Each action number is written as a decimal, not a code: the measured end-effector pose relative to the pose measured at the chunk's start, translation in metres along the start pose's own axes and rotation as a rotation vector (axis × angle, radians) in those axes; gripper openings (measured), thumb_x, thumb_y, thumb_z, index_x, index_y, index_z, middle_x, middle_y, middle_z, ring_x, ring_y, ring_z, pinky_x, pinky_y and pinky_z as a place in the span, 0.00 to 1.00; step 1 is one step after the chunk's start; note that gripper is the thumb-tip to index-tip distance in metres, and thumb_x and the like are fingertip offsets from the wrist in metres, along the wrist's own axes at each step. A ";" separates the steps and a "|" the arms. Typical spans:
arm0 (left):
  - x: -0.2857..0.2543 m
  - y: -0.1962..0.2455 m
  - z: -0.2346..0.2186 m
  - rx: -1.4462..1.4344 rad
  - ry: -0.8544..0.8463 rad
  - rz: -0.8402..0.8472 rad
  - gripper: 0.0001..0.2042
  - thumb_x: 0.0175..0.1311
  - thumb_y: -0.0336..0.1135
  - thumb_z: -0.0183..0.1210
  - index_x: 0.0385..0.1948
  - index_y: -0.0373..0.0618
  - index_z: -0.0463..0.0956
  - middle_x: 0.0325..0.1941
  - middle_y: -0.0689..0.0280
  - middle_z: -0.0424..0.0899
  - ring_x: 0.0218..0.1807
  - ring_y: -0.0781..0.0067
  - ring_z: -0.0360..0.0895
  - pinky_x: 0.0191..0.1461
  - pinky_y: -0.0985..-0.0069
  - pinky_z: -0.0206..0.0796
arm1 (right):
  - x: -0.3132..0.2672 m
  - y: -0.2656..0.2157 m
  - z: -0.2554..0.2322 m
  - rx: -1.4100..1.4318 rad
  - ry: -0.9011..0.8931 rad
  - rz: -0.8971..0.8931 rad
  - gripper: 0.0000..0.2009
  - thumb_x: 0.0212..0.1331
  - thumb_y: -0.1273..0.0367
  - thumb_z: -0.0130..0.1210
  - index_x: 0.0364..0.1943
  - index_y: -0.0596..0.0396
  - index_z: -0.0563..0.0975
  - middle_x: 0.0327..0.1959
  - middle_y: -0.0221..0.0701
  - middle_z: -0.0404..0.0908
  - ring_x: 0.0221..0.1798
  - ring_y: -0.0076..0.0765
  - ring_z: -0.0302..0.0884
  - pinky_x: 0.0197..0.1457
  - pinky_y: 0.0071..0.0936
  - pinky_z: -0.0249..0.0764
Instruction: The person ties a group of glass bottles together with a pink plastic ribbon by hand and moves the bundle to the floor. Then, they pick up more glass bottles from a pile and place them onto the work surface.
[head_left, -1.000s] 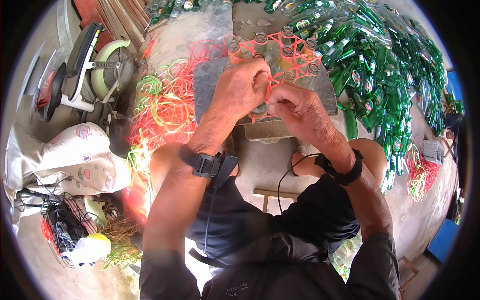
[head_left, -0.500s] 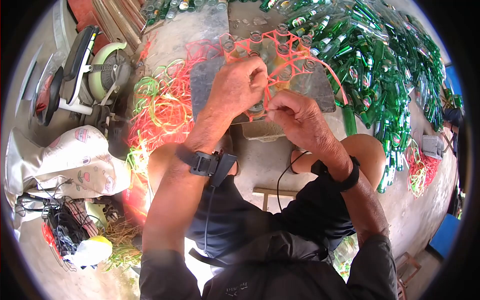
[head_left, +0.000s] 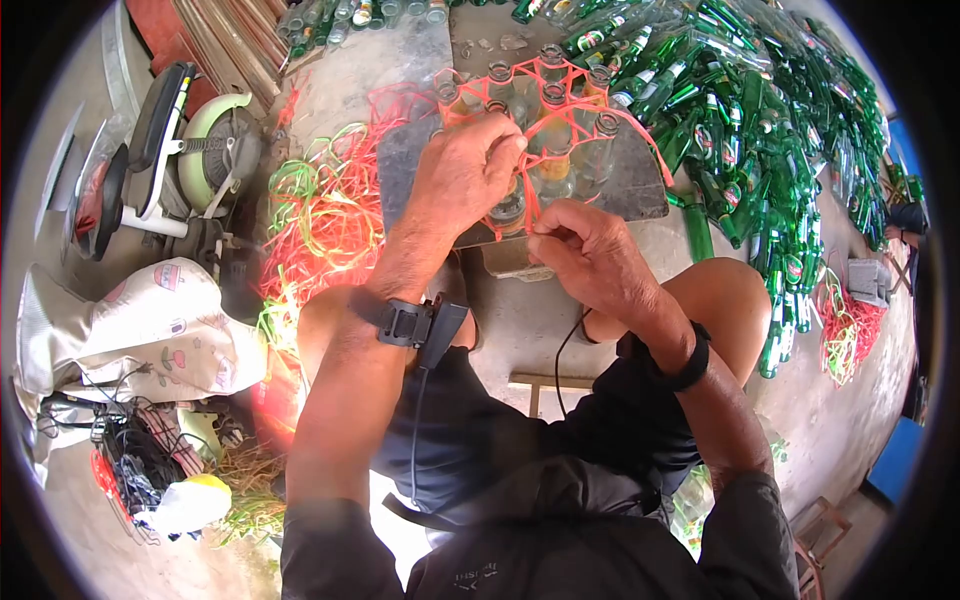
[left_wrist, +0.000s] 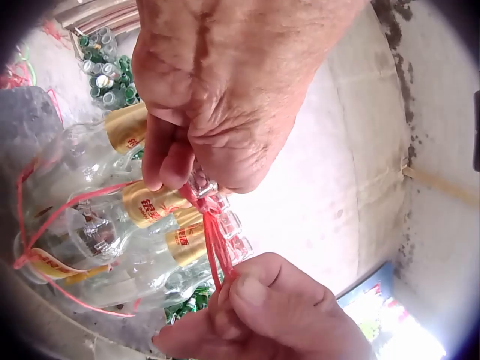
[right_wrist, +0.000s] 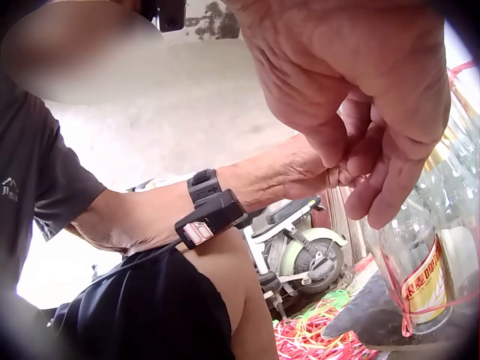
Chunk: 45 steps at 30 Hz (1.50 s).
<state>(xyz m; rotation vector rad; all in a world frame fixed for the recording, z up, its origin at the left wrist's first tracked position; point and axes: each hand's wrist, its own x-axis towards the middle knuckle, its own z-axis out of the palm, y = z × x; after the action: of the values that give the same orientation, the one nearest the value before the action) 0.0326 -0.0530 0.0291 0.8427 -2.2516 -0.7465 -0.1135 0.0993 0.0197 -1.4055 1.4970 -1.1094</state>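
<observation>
Clear glass bottles point(head_left: 555, 180) with gold neck labels stand bunched together on a grey slab point(head_left: 400, 170). Red plastic strap point(head_left: 558, 112) runs in a web around their necks, and another band circles them lower down. My left hand point(head_left: 468, 170) is over the near left bottles and grips the red strap at a bottle neck. Below it and nearer my body, my right hand point(head_left: 590, 255) pinches strands of the same strap between thumb and finger. Those strands point(left_wrist: 217, 244) stretch straight between both hands in the left wrist view. A loose strap end point(head_left: 650, 140) hangs off at the right.
Green bottles point(head_left: 740, 130) are heaped at the right and back. A tangle of red and green straps point(head_left: 320, 220) lies left of the slab. A scooter point(head_left: 215, 150) stands farther left, near a printed cloth cover point(head_left: 170, 320). My knees flank the slab's near side.
My right hand has drawn down toward my body, away from the left hand, with the strap stretched between them. A loose strap end has swung out over the bottles' right side.
</observation>
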 end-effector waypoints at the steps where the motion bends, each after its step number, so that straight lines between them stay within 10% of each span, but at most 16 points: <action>1: -0.002 0.001 -0.001 -0.048 -0.017 -0.020 0.07 0.70 0.35 0.63 0.41 0.43 0.81 0.28 0.62 0.84 0.28 0.74 0.79 0.35 0.72 0.72 | 0.001 0.005 0.002 0.008 0.017 -0.033 0.01 0.62 0.76 0.59 0.36 0.60 0.79 0.27 0.35 0.81 0.31 0.27 0.82 0.35 0.29 0.76; 26: -0.022 0.000 0.002 0.052 0.005 -0.038 0.12 0.62 0.29 0.67 0.46 0.42 0.78 0.34 0.57 0.86 0.31 0.67 0.83 0.38 0.68 0.76 | -0.014 -0.001 0.010 -0.150 0.074 -0.203 0.01 0.61 0.78 0.54 0.33 0.61 0.75 0.30 0.47 0.80 0.33 0.59 0.81 0.35 0.44 0.76; 42: -0.022 0.005 0.003 0.076 0.042 -0.044 0.12 0.61 0.28 0.67 0.45 0.42 0.78 0.36 0.54 0.86 0.35 0.57 0.86 0.41 0.64 0.76 | -0.016 -0.006 0.009 -0.126 0.073 -0.214 0.03 0.61 0.78 0.57 0.33 0.60 0.74 0.27 0.45 0.78 0.30 0.56 0.81 0.33 0.40 0.75; 45: -0.021 0.005 0.004 0.073 0.038 -0.053 0.12 0.61 0.28 0.67 0.45 0.42 0.78 0.36 0.54 0.86 0.35 0.57 0.86 0.40 0.65 0.76 | -0.019 -0.003 0.009 -0.096 0.072 -0.147 0.05 0.64 0.79 0.57 0.32 0.60 0.72 0.24 0.38 0.70 0.24 0.36 0.67 0.31 0.31 0.68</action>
<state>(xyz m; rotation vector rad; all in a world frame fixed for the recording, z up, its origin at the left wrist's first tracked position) 0.0412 -0.0336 0.0224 0.9465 -2.2421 -0.6701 -0.1023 0.1176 0.0195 -1.5779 1.5352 -1.2023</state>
